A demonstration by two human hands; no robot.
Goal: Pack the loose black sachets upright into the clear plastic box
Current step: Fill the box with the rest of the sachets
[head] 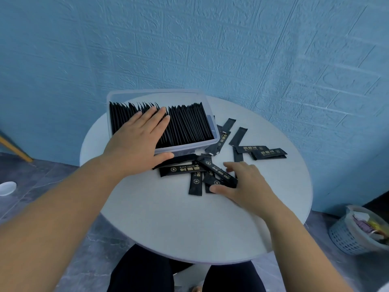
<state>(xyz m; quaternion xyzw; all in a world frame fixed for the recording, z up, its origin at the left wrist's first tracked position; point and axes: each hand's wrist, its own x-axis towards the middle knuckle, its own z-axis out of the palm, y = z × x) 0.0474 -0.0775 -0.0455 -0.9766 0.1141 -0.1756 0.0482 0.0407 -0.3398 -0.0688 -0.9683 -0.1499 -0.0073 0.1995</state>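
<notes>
Clerk: Where the view begins, at the near edge, what is entered first?

Keeper: Item one: dark trousers (147,275), knees below the near rim of a round white table (168,224). Item two: a pale slotted basket (355,234) on the floor to the right, with mixed scraps inside.

Clerk: And on the table?

Keeper: Item three: right hand (250,186), palm down at the near end of a crossed heap of loose sachets (183,171). Black, gold print, lying flat. The thumb touches the heap's near end and the fingers reach over a slanted sachet. Whether they actually pinch it cannot be told.

Clerk: The other hand?

Keeper: Item four: left hand (136,138), fingers straight and flat, pressing on the tops of the packed sachets (189,125). Its thumb lies outside, along the near wall of the clear plastic box (189,146).

Clerk: Condition of the box?

Keeper: It sits on the far left part of the table, lid off. Upright sachets fill it in close rows, nearly wall to wall.

Clerk: Anything beyond?

Keeper: Item five: a scattered group of sachets (267,152), flat on the table to the right of the box, some against its right wall. Item six: a blue brick-textured wall (210,49), behind everything.
</notes>
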